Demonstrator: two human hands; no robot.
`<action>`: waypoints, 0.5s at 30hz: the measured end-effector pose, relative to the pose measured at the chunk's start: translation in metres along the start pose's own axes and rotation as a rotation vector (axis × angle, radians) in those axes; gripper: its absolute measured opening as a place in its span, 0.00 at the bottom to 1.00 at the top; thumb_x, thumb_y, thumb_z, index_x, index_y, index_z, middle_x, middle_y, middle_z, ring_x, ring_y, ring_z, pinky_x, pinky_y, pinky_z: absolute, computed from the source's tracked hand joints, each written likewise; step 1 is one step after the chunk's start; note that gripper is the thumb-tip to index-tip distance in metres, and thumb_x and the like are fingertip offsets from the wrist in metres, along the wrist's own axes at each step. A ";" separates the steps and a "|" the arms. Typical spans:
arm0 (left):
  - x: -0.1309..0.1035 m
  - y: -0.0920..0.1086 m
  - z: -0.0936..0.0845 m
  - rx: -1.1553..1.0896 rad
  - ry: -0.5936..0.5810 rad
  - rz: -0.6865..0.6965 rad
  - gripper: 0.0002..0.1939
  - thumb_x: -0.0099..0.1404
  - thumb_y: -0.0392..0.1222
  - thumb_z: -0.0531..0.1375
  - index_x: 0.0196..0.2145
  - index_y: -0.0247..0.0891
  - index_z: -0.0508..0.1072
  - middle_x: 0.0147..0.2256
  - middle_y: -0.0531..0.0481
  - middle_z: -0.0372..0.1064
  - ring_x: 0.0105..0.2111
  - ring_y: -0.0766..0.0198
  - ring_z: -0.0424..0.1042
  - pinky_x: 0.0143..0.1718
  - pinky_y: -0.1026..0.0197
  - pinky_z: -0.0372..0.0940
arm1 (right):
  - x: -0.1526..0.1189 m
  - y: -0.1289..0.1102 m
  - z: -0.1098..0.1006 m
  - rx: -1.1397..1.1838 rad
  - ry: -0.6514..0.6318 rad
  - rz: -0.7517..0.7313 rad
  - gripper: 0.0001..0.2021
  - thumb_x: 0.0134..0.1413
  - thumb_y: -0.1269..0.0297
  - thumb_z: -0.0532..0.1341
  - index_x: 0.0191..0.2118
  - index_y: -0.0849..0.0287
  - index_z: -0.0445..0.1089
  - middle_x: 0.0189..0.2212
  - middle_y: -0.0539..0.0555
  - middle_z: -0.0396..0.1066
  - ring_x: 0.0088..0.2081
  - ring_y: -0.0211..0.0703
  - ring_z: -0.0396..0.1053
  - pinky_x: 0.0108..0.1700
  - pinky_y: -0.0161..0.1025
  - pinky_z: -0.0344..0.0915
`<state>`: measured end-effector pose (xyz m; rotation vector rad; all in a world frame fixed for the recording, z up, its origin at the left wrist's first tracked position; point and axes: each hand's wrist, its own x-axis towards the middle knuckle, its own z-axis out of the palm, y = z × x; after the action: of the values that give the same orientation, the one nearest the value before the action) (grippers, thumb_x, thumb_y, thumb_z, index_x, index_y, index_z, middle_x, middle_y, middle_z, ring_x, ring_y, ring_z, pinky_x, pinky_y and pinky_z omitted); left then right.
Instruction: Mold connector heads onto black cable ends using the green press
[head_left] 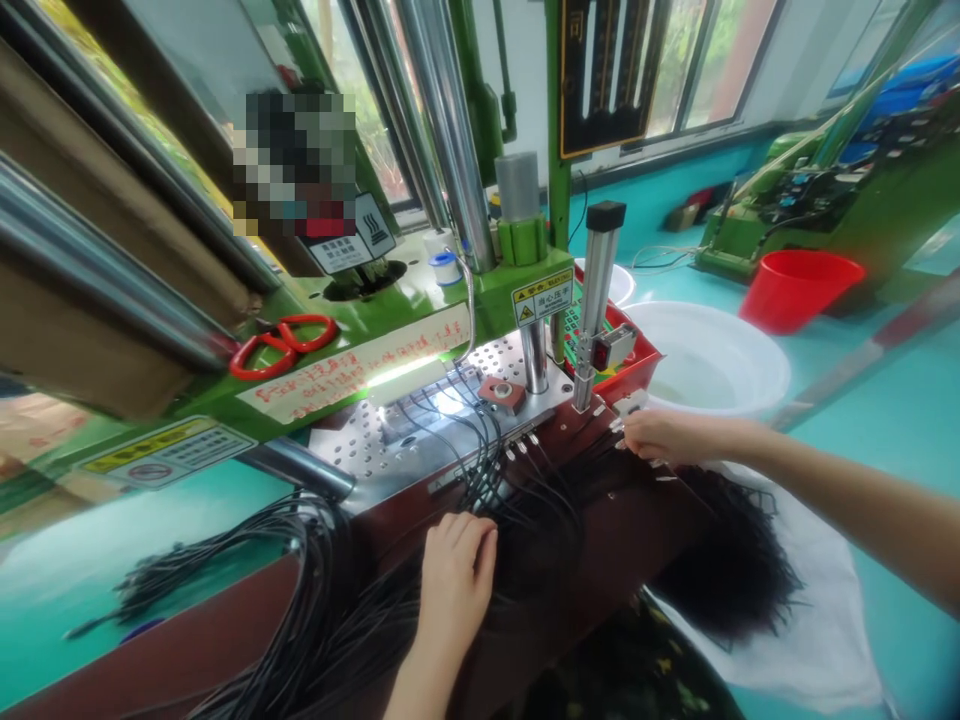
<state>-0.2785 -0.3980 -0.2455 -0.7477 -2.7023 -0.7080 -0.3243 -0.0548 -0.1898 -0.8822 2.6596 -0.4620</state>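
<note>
My left hand point(456, 570) is closed, its fingers bent down over black cables point(491, 480) at the front of the press; its fingertips are hidden. Those cables run up onto a metal mould plate point(442, 405), where their ends lie in the slots. Farther right, my right hand point(664, 438) is pinched at the brown table's right edge, among cable ends and small metal connectors point(619, 428). Exactly what sits between its fingers is too small to make out. Below it hangs a thick bundle of black cables point(731, 565).
The green press point(495, 300) stands ahead, with red-handled scissors point(281, 347) and a roll of tape point(445, 267) on it. More cables point(307, 570) lie left on the brown table point(172, 640). A red bin point(637, 365), white tub point(720, 360) and red bucket point(799, 285) are right.
</note>
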 end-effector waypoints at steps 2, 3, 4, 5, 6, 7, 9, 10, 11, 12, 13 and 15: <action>0.000 0.001 -0.003 -0.072 0.003 -0.020 0.08 0.61 0.39 0.51 0.31 0.40 0.69 0.29 0.49 0.68 0.32 0.62 0.65 0.33 0.58 0.59 | -0.003 0.004 -0.005 0.065 0.018 0.030 0.07 0.49 0.72 0.53 0.26 0.60 0.67 0.26 0.53 0.67 0.29 0.40 0.64 0.32 0.35 0.60; 0.000 0.002 -0.006 -0.132 0.009 -0.044 0.08 0.61 0.39 0.51 0.32 0.40 0.69 0.30 0.49 0.68 0.33 0.61 0.66 0.35 0.57 0.60 | -0.005 0.004 -0.009 0.097 0.054 0.054 0.07 0.50 0.70 0.53 0.27 0.60 0.68 0.26 0.53 0.68 0.28 0.41 0.65 0.31 0.36 0.60; 0.001 0.002 -0.010 -0.207 0.018 -0.078 0.08 0.61 0.40 0.51 0.33 0.40 0.69 0.31 0.49 0.69 0.34 0.61 0.66 0.36 0.57 0.61 | -0.006 0.003 -0.013 0.115 0.106 0.080 0.08 0.51 0.68 0.52 0.29 0.61 0.68 0.27 0.53 0.69 0.28 0.41 0.65 0.31 0.36 0.60; 0.004 0.001 -0.014 -0.290 0.030 -0.127 0.08 0.61 0.41 0.51 0.34 0.40 0.69 0.33 0.48 0.69 0.35 0.61 0.66 0.37 0.57 0.61 | -0.006 0.001 -0.016 0.118 0.168 0.103 0.10 0.53 0.67 0.51 0.30 0.61 0.68 0.27 0.54 0.69 0.28 0.41 0.65 0.30 0.36 0.61; 0.007 0.000 -0.019 -0.368 0.045 -0.186 0.08 0.60 0.41 0.51 0.35 0.40 0.68 0.34 0.48 0.69 0.35 0.61 0.67 0.38 0.57 0.62 | -0.003 -0.003 -0.019 0.109 0.228 0.117 0.10 0.54 0.66 0.50 0.31 0.61 0.68 0.28 0.54 0.70 0.28 0.42 0.66 0.31 0.36 0.61; 0.013 -0.003 -0.022 -0.436 0.063 -0.248 0.09 0.60 0.42 0.52 0.36 0.40 0.68 0.35 0.48 0.68 0.36 0.61 0.67 0.38 0.57 0.62 | 0.001 -0.008 -0.020 0.088 0.276 0.116 0.11 0.54 0.66 0.50 0.32 0.61 0.68 0.29 0.55 0.70 0.29 0.42 0.66 0.31 0.37 0.61; 0.029 -0.009 -0.027 -0.539 0.122 -0.356 0.10 0.58 0.44 0.54 0.37 0.39 0.67 0.34 0.48 0.67 0.34 0.63 0.66 0.38 0.59 0.62 | 0.019 -0.023 -0.017 0.036 0.328 0.056 0.11 0.55 0.67 0.49 0.35 0.61 0.68 0.32 0.56 0.69 0.33 0.44 0.66 0.35 0.38 0.62; 0.038 -0.014 -0.027 -0.587 0.164 -0.407 0.11 0.57 0.43 0.55 0.38 0.39 0.67 0.33 0.49 0.66 0.33 0.64 0.66 0.37 0.59 0.62 | 0.032 -0.031 -0.014 0.006 0.345 0.011 0.12 0.55 0.68 0.48 0.37 0.61 0.68 0.34 0.57 0.69 0.36 0.45 0.66 0.38 0.39 0.62; 0.049 -0.019 -0.025 -0.649 0.217 -0.462 0.12 0.55 0.43 0.56 0.38 0.38 0.66 0.32 0.50 0.65 0.32 0.65 0.66 0.36 0.61 0.62 | 0.047 -0.040 -0.010 -0.024 0.370 -0.035 0.12 0.55 0.69 0.48 0.39 0.61 0.67 0.36 0.58 0.68 0.38 0.45 0.66 0.41 0.40 0.61; 0.059 -0.025 -0.022 -0.733 0.270 -0.531 0.14 0.53 0.42 0.57 0.39 0.38 0.65 0.31 0.52 0.64 0.30 0.67 0.65 0.34 0.62 0.62 | 0.065 -0.049 -0.007 -0.054 0.400 -0.072 0.12 0.55 0.70 0.48 0.41 0.61 0.67 0.39 0.58 0.67 0.41 0.46 0.64 0.44 0.42 0.60; 0.069 -0.030 -0.018 -0.839 0.324 -0.626 0.17 0.51 0.41 0.58 0.40 0.38 0.63 0.30 0.53 0.63 0.28 0.68 0.65 0.30 0.64 0.61 | 0.084 -0.057 -0.004 -0.075 0.435 -0.094 0.13 0.54 0.71 0.49 0.43 0.61 0.66 0.41 0.58 0.66 0.44 0.46 0.63 0.47 0.42 0.59; 0.086 -0.041 -0.009 -1.070 0.414 -0.813 0.20 0.49 0.39 0.58 0.41 0.37 0.60 0.27 0.55 0.61 0.24 0.71 0.64 0.26 0.67 0.60 | 0.125 -0.070 -0.001 -0.084 0.513 -0.086 0.15 0.53 0.73 0.49 0.46 0.62 0.63 0.45 0.58 0.64 0.48 0.46 0.59 0.51 0.43 0.55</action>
<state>-0.3713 -0.3979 -0.2236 0.4124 -2.0045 -2.2381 -0.3842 -0.1854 -0.1837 -1.0184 3.1292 -0.6805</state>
